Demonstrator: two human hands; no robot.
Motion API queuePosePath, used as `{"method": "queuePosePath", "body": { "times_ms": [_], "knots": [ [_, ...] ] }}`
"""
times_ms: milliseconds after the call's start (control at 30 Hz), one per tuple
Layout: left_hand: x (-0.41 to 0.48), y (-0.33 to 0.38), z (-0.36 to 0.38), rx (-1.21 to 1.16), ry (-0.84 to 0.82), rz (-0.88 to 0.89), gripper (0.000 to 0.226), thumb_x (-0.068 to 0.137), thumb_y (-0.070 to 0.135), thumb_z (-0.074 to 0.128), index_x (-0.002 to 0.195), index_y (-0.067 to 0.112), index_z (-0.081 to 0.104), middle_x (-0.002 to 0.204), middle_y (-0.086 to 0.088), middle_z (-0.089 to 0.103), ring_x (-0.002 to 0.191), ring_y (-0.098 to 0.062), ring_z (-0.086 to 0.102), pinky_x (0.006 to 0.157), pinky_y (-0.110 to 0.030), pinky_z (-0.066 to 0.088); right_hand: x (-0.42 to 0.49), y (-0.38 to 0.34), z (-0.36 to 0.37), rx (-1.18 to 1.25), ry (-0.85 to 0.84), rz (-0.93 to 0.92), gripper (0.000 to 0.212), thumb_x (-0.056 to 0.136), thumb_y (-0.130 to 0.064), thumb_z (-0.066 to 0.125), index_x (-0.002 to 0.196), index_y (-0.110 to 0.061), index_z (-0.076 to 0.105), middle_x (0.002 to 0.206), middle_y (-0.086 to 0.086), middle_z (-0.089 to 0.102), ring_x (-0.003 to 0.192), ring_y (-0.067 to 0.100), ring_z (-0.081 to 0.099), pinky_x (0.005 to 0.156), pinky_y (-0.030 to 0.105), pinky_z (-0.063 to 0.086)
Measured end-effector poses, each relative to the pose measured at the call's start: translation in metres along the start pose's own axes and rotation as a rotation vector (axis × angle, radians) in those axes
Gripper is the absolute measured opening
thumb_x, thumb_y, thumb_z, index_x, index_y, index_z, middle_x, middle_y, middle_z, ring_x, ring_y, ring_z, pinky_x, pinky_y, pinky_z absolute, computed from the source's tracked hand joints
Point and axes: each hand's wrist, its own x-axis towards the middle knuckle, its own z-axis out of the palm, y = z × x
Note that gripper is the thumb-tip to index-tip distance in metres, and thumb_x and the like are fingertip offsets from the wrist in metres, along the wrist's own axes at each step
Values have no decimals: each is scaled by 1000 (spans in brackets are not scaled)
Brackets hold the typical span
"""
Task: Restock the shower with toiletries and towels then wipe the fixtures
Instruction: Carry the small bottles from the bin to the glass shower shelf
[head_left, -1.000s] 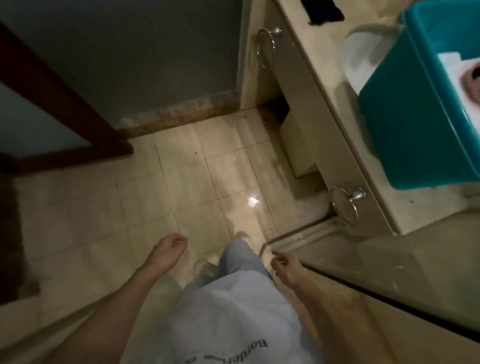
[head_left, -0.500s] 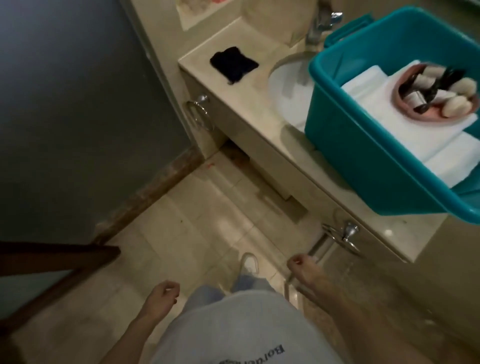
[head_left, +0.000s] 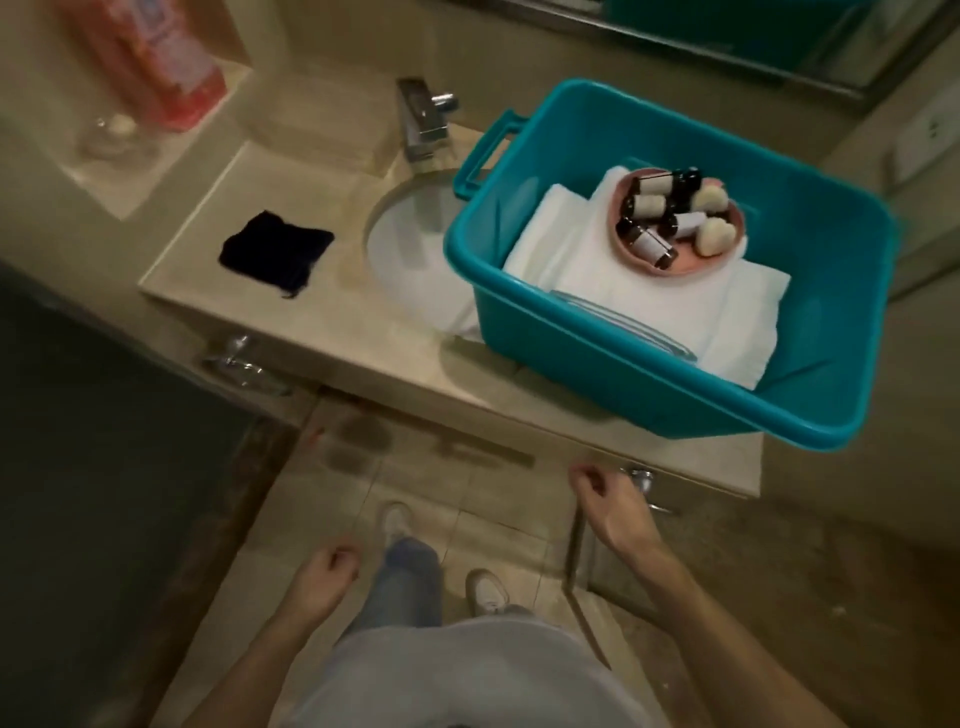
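- Surface (head_left: 332, 332) — beige stone vanity top with an oval white sink (head_left: 410, 249) set in it and a chrome faucet (head_left: 423, 117) at the back edge.
- Teal tub (head_left: 649, 374) — plastic, handled, standing on the right part of the surface, its left end over the sink rim. It lies above and ahead of both hands, touched by neither.
- White towels (head_left: 649, 301) — folded, stacked inside the tub and filling most of its floor.
- Pink dish (head_left: 685, 260) — resting on top of the towels; holds small dark toiletry bottles (head_left: 647, 241) with white labels and two pale round soaps (head_left: 717, 236).
- Dark cloth (head_left: 275, 249) — crumpled, flat on the left part of the surface, well apart from the tub.
- Red box (head_left: 161, 67) — in a wall niche at upper left, blurred.
- Right hand (head_left: 605, 499) — fingers curled loosely inward, holding nothing, just below the front edge of the surface and beside a chrome ring pull (head_left: 644, 483).
- Left hand (head_left: 324, 574) — fingers loosely curled, holding nothing, low over the tiled floor (head_left: 467, 499), near the person's leg.
- Change from half a second earlier — the view has swung up and right, so the whole tub, its contents and the wall niche now show; the right hand has risen toward the surface edge, while the left hangs much as before.
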Motion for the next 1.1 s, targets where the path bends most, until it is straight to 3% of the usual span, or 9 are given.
{"method": "queuePosePath", "body": {
  "times_ms": [167, 333, 533, 700, 767, 867, 967, 1033, 1100],
  "knots": [
    [40, 120, -37, 200, -119, 345, 13, 98, 13, 60, 100, 25, 64, 101, -5, 70, 100, -26, 67, 88, -33, 50, -19, 5, -18, 256, 288, 254, 24, 103, -32, 52, 108, -15, 68, 93, 4, 70, 86, 21, 68, 73, 35, 54],
    [28, 244, -70, 195, 94, 683, 26, 100, 27, 57, 125, 23, 59, 103, 7, 65, 88, -9, 62, 78, -26, 47, -39, -21, -42, 431, 706, 427, 22, 99, -19, 57, 118, -12, 65, 103, 7, 67, 99, 26, 63, 88, 37, 48],
    [12, 356, -95, 29, 227, 1011, 31, 101, 31, 52, 130, 23, 54, 128, -1, 56, 111, -13, 56, 88, -32, 52, -39, -70, -75, 516, 1156, 397, 33, 97, -18, 55, 129, -13, 54, 124, -1, 53, 117, 14, 46, 101, 34, 40],
    [-15, 411, -92, 184, 277, 1309, 30, 98, 19, 58, 127, 12, 57, 128, -6, 54, 120, -10, 46, 96, 0, 31, -26, -91, -65, 568, 1380, 441, 43, 98, -24, 52, 137, -10, 45, 143, 9, 42, 128, 18, 34, 109, 35, 31],
    [-18, 427, -83, 265, 254, 1392, 29, 97, 20, 58, 125, 12, 59, 127, -5, 55, 121, -12, 49, 102, -12, 35, -22, -98, -67, 533, 1468, 359, 44, 96, -21, 54, 137, -10, 45, 144, 12, 42, 132, 23, 35, 114, 45, 32],
    [-13, 450, -61, 393, 143, 1436, 27, 97, 27, 56, 122, 17, 60, 123, 0, 58, 117, -13, 53, 99, -31, 44, -12, -112, -87, 235, 1448, 62, 23, 92, -7, 59, 114, -8, 63, 135, 12, 52, 132, 25, 42, 116, 35, 33],
    [-6, 470, -30, 504, 61, 1418, 29, 97, 32, 56, 124, 24, 60, 124, 5, 60, 115, -14, 56, 96, -35, 47, 14, -139, -117, 139, 1275, -281, 18, 88, 7, 62, 96, -7, 70, 109, 6, 67, 109, 21, 58, 100, 30, 45],
    [-2, 482, -11, 551, 37, 1391, 30, 96, 35, 55, 125, 28, 59, 126, 7, 61, 115, -13, 57, 95, -37, 48, 39, -153, -133, 54, 1098, -344, 17, 88, 0, 64, 97, -13, 71, 102, 0, 69, 101, 18, 59, 92, 31, 47],
    [0, 492, 9, 574, 45, 1377, 28, 97, 35, 54, 123, 29, 61, 121, 9, 64, 112, -12, 58, 90, -36, 50, 67, -155, -145, -17, 870, -254, 16, 92, -16, 63, 106, -20, 70, 106, -5, 69, 104, 17, 57, 91, 34, 48]
  ]
}}
